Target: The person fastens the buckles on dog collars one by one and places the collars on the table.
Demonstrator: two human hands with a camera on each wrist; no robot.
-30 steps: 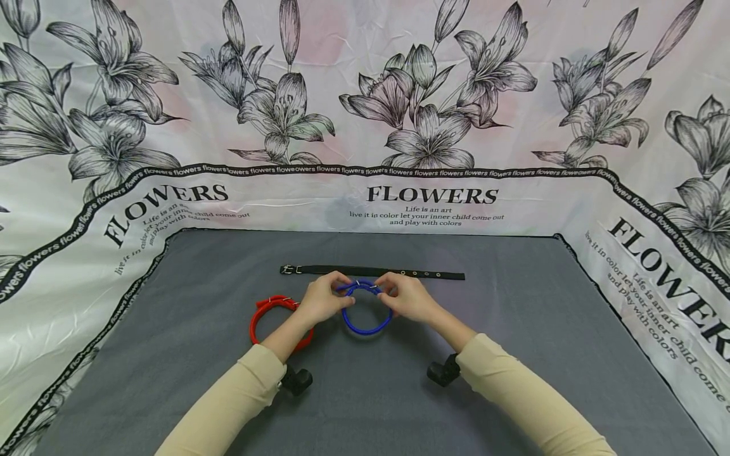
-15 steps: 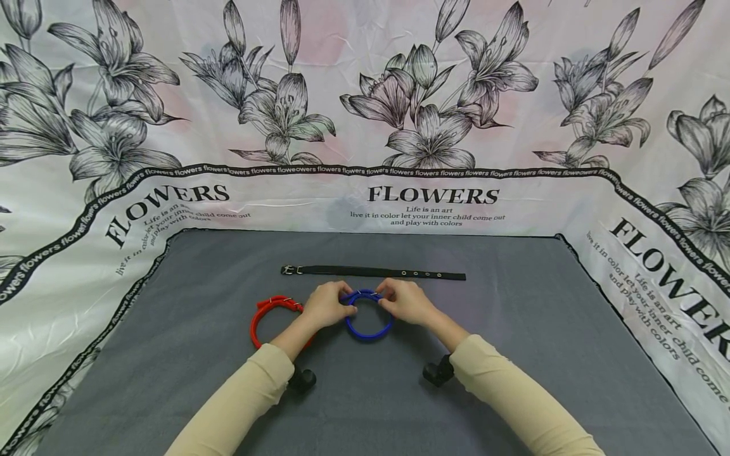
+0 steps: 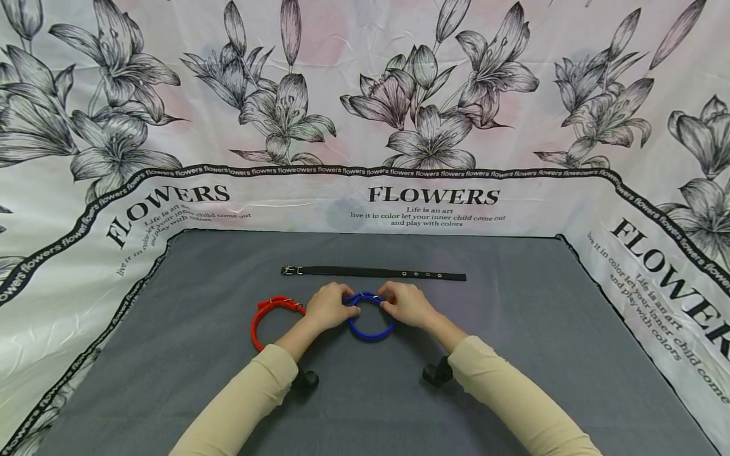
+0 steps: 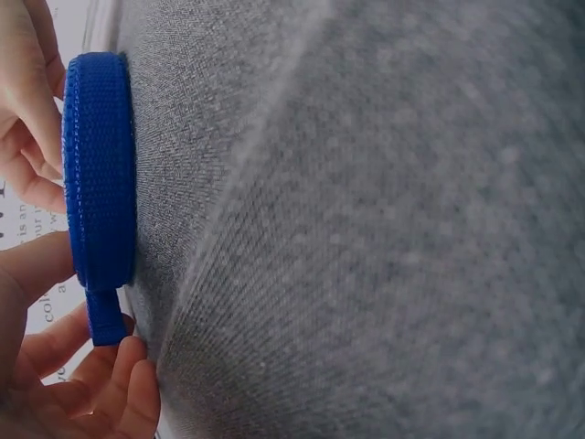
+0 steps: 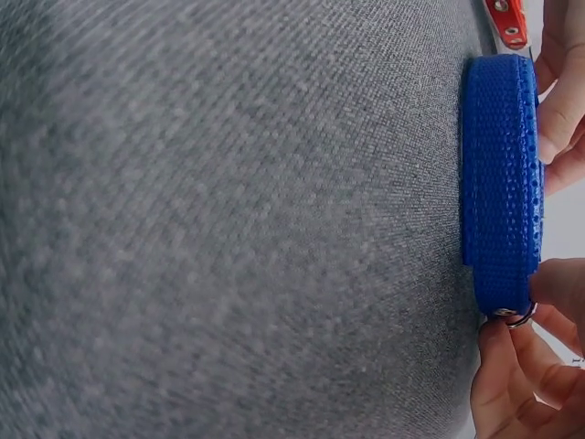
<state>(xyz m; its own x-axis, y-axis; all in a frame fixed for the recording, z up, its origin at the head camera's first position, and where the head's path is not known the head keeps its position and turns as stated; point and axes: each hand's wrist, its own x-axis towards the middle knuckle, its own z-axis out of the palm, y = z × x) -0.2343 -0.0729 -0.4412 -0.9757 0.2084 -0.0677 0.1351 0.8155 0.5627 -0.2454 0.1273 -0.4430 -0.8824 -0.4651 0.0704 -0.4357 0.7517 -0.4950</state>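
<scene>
A blue buckled collar, closed into a ring, stands on its edge on the grey cloth between both hands. My left hand pinches its left far side; in the left wrist view, thumb and fingers lie around the strap's loose end. My right hand holds the far right side near the metal buckle, where a ring and rivet show in the right wrist view beside the fingers. The blue webbing hides part of both hands' fingertips in the wrist views.
A red collar, also looped, lies left of the left hand and is partly covered by that forearm. Behind the hands a black collar lies stretched out straight, buckle at the left. A flower-printed cloth rises behind the grey cloth.
Both hands have come slightly nearer the person with the blue collar, and it now sits lower, away from the black collar. Over the last half second they have barely moved.
</scene>
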